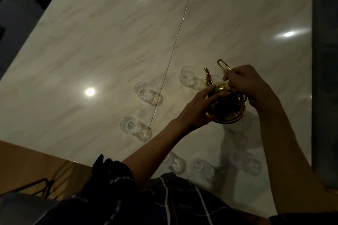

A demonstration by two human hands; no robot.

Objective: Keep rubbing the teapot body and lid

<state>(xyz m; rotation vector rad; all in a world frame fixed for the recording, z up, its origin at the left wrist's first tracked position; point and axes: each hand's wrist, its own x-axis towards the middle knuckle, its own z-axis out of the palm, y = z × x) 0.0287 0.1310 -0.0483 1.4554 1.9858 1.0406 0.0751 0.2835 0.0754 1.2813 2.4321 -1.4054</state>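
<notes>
- The teapot (225,104), a gold metal one, is held above the marble table (91,51), near its right front part, within a loose ring of small clear glasses.
- The left hand (198,109) lies against the pot's left flank, thumb near the base of the spout (208,76) and fingers curved round the belly, so it is grasping the pot's body.
- The right hand (247,84) is clenched round the wire handle (224,65), whose free loop sticks out past the knuckles; its fingertips also seem to reach the lid area, though the dim light leaves that unclear.
- The spout points away from the person and slightly left, towards the far glass (187,76), and curves upward at its tip.
- The pot's long axis, from handle side to spout, runs roughly from the person outward; the base (230,119) shows at the near edge, so the pot looks tipped forward a little.
- Judged from this, the work in hand is steadying the pot over the glasses. Doing it well calls for carrying the weight on the handle while the left hand only guides the body.
- The tip of the spout should be kept low and close above a rim, since the glasses are narrow and light.
- Two more glasses (144,92) (130,125) stand left of the pot, and others sit near the table's front edge by the person's plaid clothing (173,202).
</notes>
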